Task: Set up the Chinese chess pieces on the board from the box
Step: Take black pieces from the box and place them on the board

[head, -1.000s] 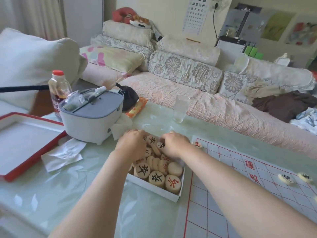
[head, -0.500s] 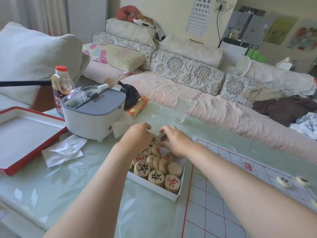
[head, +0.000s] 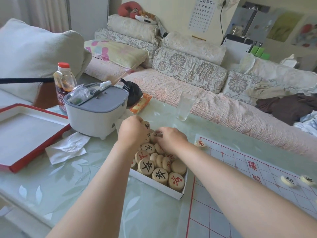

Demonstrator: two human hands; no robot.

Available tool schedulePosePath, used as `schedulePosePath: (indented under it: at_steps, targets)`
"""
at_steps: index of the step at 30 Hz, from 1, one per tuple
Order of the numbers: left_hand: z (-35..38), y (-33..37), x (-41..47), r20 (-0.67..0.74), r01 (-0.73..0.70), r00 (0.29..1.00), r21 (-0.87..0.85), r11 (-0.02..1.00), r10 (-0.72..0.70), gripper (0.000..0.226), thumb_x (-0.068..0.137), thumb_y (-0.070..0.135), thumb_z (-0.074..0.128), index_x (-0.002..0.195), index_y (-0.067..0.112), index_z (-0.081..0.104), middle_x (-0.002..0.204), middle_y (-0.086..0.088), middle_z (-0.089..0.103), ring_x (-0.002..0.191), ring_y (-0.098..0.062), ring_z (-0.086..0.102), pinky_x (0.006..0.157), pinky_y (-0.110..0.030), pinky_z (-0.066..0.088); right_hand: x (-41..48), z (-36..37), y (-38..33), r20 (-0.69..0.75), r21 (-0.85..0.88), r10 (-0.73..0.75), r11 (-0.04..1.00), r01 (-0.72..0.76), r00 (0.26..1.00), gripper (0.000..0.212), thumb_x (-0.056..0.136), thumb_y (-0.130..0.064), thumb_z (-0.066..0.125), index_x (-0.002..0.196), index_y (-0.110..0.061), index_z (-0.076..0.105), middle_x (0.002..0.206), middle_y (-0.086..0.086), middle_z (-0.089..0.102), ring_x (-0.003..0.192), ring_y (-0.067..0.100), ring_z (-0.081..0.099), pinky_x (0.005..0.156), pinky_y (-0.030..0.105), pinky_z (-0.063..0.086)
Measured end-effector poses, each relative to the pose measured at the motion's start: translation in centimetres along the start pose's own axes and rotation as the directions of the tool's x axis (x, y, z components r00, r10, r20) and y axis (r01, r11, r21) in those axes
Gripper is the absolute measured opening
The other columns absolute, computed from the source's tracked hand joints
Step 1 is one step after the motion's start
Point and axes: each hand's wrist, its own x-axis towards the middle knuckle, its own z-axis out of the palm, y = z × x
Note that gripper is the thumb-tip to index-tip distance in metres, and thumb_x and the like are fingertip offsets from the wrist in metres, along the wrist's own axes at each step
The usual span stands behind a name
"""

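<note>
Seen from the head, both hands reach into the far end of the white box (head: 155, 186). The box sits on the green table (head: 82, 186), just left of the board (head: 240, 194). The left hand (head: 133, 133) curls its fingers round a black-letter piece (head: 146, 125). The right hand (head: 171, 140) pinches a second piece (head: 155, 136). Many round pieces (head: 160, 175) fill the box. A red-letter piece (head: 200, 143) sits on the board's far corner.

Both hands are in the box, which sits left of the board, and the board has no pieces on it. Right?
Not quite. In the head view the left hand and right hand are in the box, left of the board, but the board holds a red-marked piece at its far corner and two more pieces farther right.
</note>
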Motion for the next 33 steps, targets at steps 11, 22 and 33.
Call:
schedulePosePath:
  at_steps: [11,22,33]
  targets:
    - [0.1,0.6,0.0,0.004,-0.04,0.999,0.062,0.997,0.04,0.024,0.089,0.015,0.051,0.106,0.01,0.067,0.109,-0.012,0.065,0.099,-0.031,0.06,0.079,-0.032,0.05,0.9,1.2,-0.7,-0.039,0.161,0.208,0.967,-0.199,0.977,0.033,0.082,-0.049,0.063,0.111,-0.033,0.059,0.114,-0.004,0.063,0.107,0.022,0.06,0.075,0.03,0.041]
    - [2.0,4.3,-4.2,0.016,-0.18,0.984,0.009,0.984,0.18,0.023,0.091,0.012,0.047,0.105,0.005,0.064,0.105,-0.015,0.06,0.099,-0.028,0.05,0.075,-0.03,0.039,-5.4,-1.9,5.2,-0.184,0.396,0.21,0.91,-0.123,0.96,0.034,0.081,-0.05,0.068,0.111,-0.036,0.061,0.109,-0.007,0.062,0.1,0.017,0.06,0.083,0.034,0.05]
    - [7.6,12.4,-13.4,0.287,-0.391,0.883,0.016,0.92,0.371,0.025,0.096,0.02,0.046,0.113,0.012,0.062,0.11,-0.009,0.062,0.089,-0.021,0.052,0.074,-0.025,0.039,-18.5,-4.0,17.8,-0.146,0.443,0.361,0.856,-0.266,0.921,0.023,0.086,-0.054,0.063,0.1,-0.036,0.065,0.104,-0.015,0.062,0.086,0.012,0.061,0.074,0.029,0.05]
